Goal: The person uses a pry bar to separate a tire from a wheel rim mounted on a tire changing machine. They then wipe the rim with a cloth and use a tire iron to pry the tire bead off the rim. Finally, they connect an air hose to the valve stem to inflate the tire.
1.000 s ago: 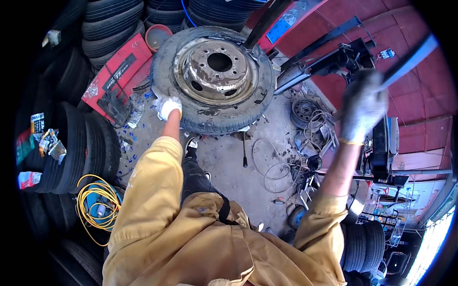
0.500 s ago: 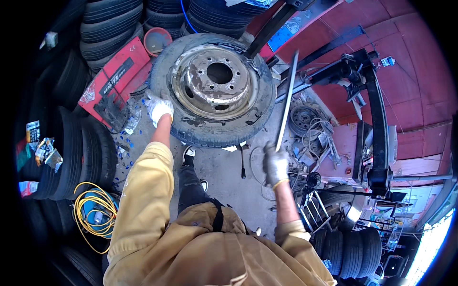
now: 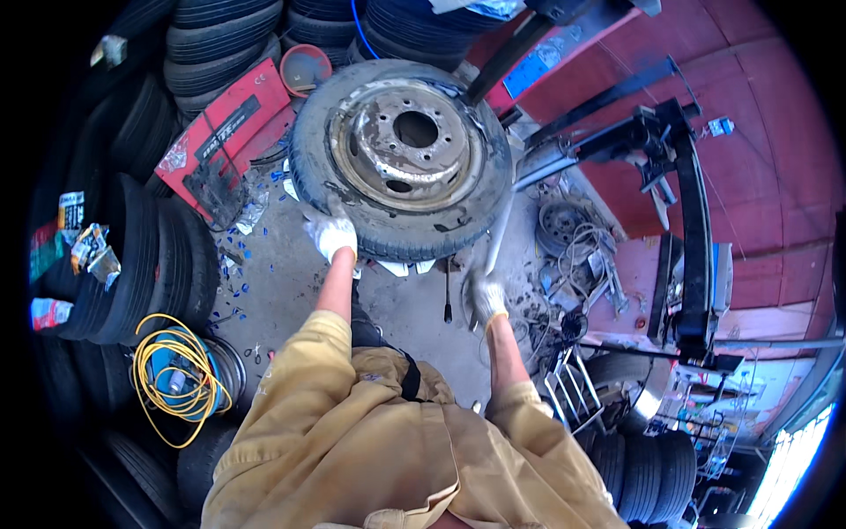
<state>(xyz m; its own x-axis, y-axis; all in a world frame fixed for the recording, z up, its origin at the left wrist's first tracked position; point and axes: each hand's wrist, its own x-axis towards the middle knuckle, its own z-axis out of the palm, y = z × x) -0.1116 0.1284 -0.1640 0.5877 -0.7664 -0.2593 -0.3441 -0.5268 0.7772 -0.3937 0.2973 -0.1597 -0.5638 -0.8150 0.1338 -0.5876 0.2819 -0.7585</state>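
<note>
Since half a second ago, the metal bar (image 3: pixel 500 231) has dropped from its steeper stance to beside the tyre, and the left hand (image 3: pixel 331 234) has shifted rightward along the tyre's near edge. The right hand (image 3: pixel 488 300) is wrapped round the bar's near end. The left hand's gloved fingers are spread, gripping nothing, at the tyre's near-left edge; whether they touch the rubber I cannot tell. The tyre (image 3: pixel 397 222), with its rusty wheel (image 3: pixel 388 160), lies just ahead of both hands, a dark machine arm (image 3: pixel 504 69) at the wheel's far-right edge. The bar's far end is blurred, so contact with the tyre is unclear. If it met the rubber at a glancing angle, it could skid off and jolt the right wrist; a tyre shifting under a blow could knock or pinch the left fingers. The lever (image 3: pixel 448 310) between the hands could also snag a low swing.
</note>
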